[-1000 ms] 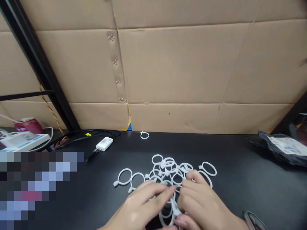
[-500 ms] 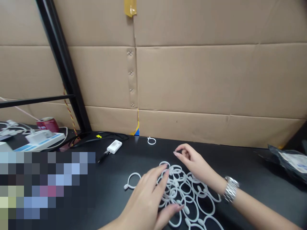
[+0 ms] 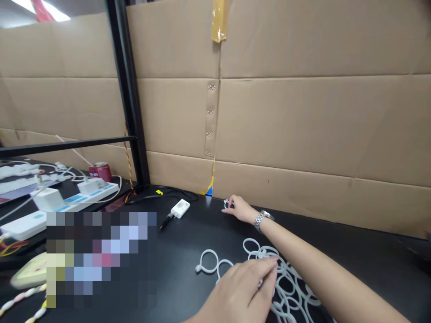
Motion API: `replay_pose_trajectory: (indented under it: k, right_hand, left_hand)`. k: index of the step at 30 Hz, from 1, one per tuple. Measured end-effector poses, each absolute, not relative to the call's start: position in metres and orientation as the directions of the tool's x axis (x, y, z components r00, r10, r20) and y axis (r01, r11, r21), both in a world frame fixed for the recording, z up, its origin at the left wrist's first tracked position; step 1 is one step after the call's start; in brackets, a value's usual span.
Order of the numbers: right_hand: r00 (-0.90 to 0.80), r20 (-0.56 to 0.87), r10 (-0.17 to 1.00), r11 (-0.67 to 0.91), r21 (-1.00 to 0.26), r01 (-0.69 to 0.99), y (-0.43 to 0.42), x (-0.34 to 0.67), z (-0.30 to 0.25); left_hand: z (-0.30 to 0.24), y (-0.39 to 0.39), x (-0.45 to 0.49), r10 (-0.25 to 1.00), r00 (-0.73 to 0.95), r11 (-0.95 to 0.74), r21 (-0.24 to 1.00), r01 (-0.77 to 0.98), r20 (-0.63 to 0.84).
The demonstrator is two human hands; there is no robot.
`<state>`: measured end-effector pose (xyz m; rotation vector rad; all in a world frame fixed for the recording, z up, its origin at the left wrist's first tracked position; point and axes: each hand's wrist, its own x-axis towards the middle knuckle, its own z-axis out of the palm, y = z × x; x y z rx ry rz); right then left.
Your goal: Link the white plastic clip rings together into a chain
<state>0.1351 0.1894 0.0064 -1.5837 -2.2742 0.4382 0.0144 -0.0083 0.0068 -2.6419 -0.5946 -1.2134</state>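
At the back of the table, my right hand (image 3: 237, 209), with a metal watch at its wrist, has its fingertips closed around a small white ring (image 3: 226, 204). Part of that ring is covered by the fingers. My left hand (image 3: 244, 287) rests over a heap of white rings with small knobs (image 3: 286, 287), its fingers stretched out to the right. The hand hides some of the heap, and my right forearm crosses above it. To the left lies a single knobbed ring (image 3: 209, 261), apart from the heap.
A white charger plug (image 3: 180, 208) with a black cable lies left of my right hand. Further left are a power strip (image 3: 76, 202), a red can (image 3: 100, 172) and a black metal post (image 3: 129, 98). A cardboard wall (image 3: 303, 121) closes off the back; a pixelated patch covers the lower left.
My right hand has reached back and left, from beside the heap to the small ring near the wall. My left hand stays at the heap. The view has swung left.
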Motion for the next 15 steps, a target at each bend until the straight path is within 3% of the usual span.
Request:
replay_pose_trajectory:
  k: [5,10,12,15]
  right_hand:
    - [-0.312,0.076,0.947,0.311,-0.465,0.829,0.192,0.137,0.003]
    - [-0.326,0.142,0.935,0.348,-0.549,0.760,0.178,0.136,0.015]
    - [-0.328,0.185,0.926,0.371,-0.598,0.710,0.164,0.139,0.026]
    - [-0.309,0.279,0.909,0.416,-0.656,0.630,0.128,0.155,0.042]
  left_hand:
    - [-0.004,-0.008,0.021,0.350,0.480,-0.890,0.126,0.438,0.804]
    - [0.002,-0.010,0.016,0.354,0.485,-0.882,0.114,0.457,0.800]
    - [0.009,-0.012,0.011,0.491,0.424,-0.822,0.244,0.515,0.761]
    - [0.019,-0.012,0.007,0.742,0.251,-0.659,0.607,0.443,0.622]
